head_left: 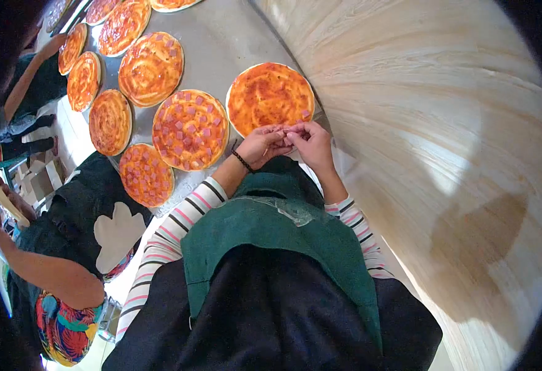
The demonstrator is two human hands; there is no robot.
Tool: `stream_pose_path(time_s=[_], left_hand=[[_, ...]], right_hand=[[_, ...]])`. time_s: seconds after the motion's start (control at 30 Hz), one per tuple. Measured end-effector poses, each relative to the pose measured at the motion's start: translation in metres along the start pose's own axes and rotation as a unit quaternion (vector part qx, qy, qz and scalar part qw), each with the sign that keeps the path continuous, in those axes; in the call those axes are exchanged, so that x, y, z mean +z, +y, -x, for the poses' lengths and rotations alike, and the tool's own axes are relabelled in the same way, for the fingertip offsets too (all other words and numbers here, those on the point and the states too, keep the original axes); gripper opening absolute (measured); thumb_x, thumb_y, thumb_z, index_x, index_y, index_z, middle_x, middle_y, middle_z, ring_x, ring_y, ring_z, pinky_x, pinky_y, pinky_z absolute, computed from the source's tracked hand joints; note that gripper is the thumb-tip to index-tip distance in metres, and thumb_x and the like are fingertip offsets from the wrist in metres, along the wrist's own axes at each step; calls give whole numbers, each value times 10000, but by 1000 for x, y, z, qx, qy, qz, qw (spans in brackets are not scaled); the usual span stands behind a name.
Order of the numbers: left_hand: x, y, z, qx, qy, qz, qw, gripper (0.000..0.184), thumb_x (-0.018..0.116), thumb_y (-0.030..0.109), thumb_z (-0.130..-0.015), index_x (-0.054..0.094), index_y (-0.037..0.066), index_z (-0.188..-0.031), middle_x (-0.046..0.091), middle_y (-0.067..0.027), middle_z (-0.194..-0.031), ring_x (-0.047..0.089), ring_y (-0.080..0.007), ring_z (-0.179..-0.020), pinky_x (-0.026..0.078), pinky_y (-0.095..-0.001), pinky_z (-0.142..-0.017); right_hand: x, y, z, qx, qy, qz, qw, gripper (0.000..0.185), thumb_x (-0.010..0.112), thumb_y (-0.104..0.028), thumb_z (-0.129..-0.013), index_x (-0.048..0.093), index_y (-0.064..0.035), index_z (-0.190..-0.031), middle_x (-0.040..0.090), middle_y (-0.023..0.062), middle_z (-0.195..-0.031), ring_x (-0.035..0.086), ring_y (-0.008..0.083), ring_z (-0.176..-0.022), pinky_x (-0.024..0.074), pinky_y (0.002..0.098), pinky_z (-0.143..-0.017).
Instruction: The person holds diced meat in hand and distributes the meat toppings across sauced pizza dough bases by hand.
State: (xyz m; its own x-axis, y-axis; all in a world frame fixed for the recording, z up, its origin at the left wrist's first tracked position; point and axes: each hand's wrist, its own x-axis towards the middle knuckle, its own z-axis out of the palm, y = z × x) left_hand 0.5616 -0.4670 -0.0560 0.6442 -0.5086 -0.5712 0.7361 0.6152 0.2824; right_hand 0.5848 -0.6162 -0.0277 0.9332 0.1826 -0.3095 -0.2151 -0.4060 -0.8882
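Both of my hands meet over the near edge of a round, sauce-covered pizza base [270, 96]. My left hand [263, 146], with a dark bead bracelet at its wrist, is cupped with curled fingers around small pink pieces that look like diced ham. My right hand [311, 143] pinches at the same spot, its fingertips touching those of my left hand; what it grips is too small to tell. One pink cube lies near the right edge of this base. Left of it sits a pizza base covered with pink cubes [190, 130].
Several more sauced bases, one [151, 69] with a few cubes, stand on the metal table [228, 37]. Another topped base [147, 175] is at its near edge. A wood-patterned wall [419, 111] rises at right. Two people are at the left, one close by [61, 272].
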Motion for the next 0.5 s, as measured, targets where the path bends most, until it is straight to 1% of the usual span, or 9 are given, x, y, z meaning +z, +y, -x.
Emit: stream_pose_path(time_s=[0.07,0.13,0.17,0.27,0.33,0.37,0.43,0.47,0.5], left_hand=[[2,1,-3,-7,6,-7,1000,189,433,112,-837,487,1,-980,545,-75,-910,541,-169,-861,456,-296,-771],[0,4,-7,-12,13,-13,1000,173,447,117,-833,496,8,-958,547,-60,-890,544,-158,-840,462,-282,-751],[1,7,-7,-13,36,-29,999,152,466,117,-825,503,16,-931,550,-48,-866,548,-143,-803,466,-266,-727],[3,14,-7,-7,73,-60,995,108,496,110,-809,514,30,-880,554,-26,-817,551,-117,-732,466,-233,-670],[3,17,-10,0,86,-75,993,87,507,104,-802,518,37,-856,554,-17,-790,550,-106,-697,464,-215,-637],[2,18,-12,-3,77,-73,994,78,513,96,-796,521,42,-852,551,-12,-779,545,-100,-684,454,-203,-615],[1,18,-15,-8,67,-69,995,71,518,88,-791,523,47,-848,547,-8,-767,540,-93,-672,444,-191,-594],[4,21,-15,2,73,-92,993,69,522,87,-788,526,47,-844,545,-4,-759,532,-85,-656,434,-186,-574],[7,24,-15,12,79,-116,990,67,526,85,-785,529,46,-840,544,0,-750,525,-78,-640,424,-181,-554]], right_hand=[[1,1,-1,19,2,10,1000,107,600,-89,-694,595,-3,-756,563,110,-741,556,175,-643,445,274,-584],[3,-1,-2,-13,3,33,999,99,593,-81,-695,579,3,-746,561,111,-704,555,187,-622,442,281,-569],[4,3,-3,-13,3,33,999,99,593,-81,-695,579,3,-746,561,111,-704,555,187,-622,442,281,-569],[1,10,-5,-24,-17,4,1000,94,585,-77,-710,570,10,-742,569,83,-670,545,156,-589,439,269,-558],[-4,5,-7,49,-69,-97,992,98,580,-85,-733,565,12,-728,566,44,-645,521,110,-559,429,244,-534],[-4,3,-8,50,-68,-97,992,98,580,-85,-733,565,12,-728,566,44,-645,521,110,-559,429,244,-534],[-4,0,-10,84,-49,-108,989,108,578,-101,-750,569,3,-722,557,15,-644,499,70,-568,418,216,-523],[-3,0,-13,84,-49,-107,990,108,578,-101,-750,569,3,-722,557,15,-644,499,70,-568,418,216,-523],[-2,1,-14,125,-37,-127,983,111,584,-109,-749,571,-3,-721,554,14,-636,497,67,-565,415,209,-521]])
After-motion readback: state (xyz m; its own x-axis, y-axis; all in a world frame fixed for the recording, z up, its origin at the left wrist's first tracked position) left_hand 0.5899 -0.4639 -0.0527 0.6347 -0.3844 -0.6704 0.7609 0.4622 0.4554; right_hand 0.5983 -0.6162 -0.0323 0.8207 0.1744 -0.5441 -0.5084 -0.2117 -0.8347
